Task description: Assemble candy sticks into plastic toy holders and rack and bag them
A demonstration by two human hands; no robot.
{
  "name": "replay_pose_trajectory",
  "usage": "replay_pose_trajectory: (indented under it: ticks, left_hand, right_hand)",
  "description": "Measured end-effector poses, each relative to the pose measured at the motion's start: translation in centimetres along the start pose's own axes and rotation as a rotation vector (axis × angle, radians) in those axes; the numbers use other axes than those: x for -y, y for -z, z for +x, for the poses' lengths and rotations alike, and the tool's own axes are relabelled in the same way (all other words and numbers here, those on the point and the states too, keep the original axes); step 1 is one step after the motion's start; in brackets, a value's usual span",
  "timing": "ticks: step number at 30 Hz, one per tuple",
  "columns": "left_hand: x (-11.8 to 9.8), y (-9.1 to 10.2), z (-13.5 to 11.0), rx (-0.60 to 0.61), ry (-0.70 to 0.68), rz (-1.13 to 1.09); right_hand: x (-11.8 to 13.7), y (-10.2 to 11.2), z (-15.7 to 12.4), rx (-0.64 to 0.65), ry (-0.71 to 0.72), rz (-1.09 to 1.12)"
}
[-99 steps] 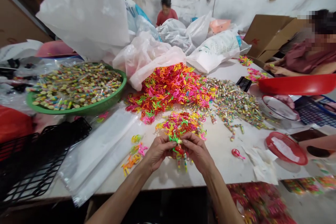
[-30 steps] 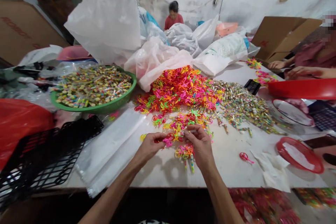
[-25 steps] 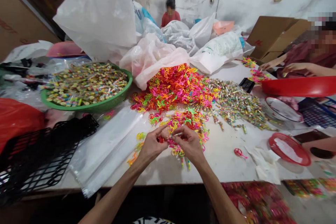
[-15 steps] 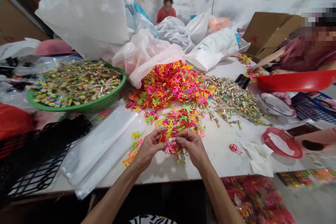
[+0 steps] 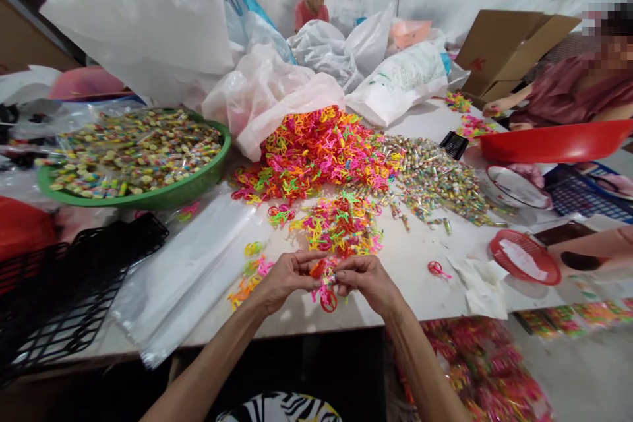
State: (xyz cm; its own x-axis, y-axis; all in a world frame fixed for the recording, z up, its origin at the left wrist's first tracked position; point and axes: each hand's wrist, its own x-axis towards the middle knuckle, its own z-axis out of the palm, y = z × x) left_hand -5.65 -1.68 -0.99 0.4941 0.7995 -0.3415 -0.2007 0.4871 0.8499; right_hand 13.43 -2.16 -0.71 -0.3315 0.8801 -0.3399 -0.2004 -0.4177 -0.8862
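My left hand (image 5: 289, 279) is closed in a pinch on small bright plastic toys (image 5: 325, 290), pink and red, one with a red ring that hangs below the fingers. My right hand (image 5: 368, 280) meets it from the other side, thumb and fingertips pinched at a small printed tube that is mostly hidden. Just beyond the fingers lies a small heap of mixed plastic toys (image 5: 341, 221). Behind it rises a larger pile of them (image 5: 321, 151), spilling from a pinkish plastic bag (image 5: 277, 95). Small wrapped tubes (image 5: 435, 178) are spread to the right of that pile.
A green basin (image 5: 143, 201) full of wrapped tubes stands left, near black plastic baskets (image 5: 99, 277) and clear plastic bags (image 5: 182, 270). At right are a red basket (image 5: 524, 257), crumpled paper (image 5: 477, 287) and a red basin (image 5: 554, 143). Two other people sit across and to the right.
My hands have come slightly toward me, away from the small heap. The tube shown between my fingers is now mostly covered, and a red ring hangs below them. The view has shifted slightly.
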Motion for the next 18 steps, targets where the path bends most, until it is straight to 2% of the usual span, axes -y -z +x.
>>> replay_pose_trajectory:
  ticks: [7, 12, 14, 16, 18]
  left_hand:
    - [1.0, -0.1, 0.1, 0.04, 0.027, 0.08]
    - [0.3, -1.3, 0.7, 0.019, -0.075, 0.264]
    - [-0.9, -1.2, 1.3, -0.005, -0.198, 0.39]
    - [-2.3, -0.3, 2.2, -0.161, -0.384, 0.599]
    - [-3.7, 1.7, 3.4, -0.403, -0.466, 0.945]
  right_hand:
    - [-0.2, -0.2, -1.5, 0.018, 0.023, -0.1]
    - [0.1, -0.2, -2.5, -0.151, 0.153, -0.259]
    - [0.7, 0.8, -1.9, -0.213, 0.185, -0.264]
    - [1.6, 2.2, -0.6, -0.327, 0.253, -0.269]
    - [2.4, 3.6, 0.8, -0.422, 0.364, -0.35]
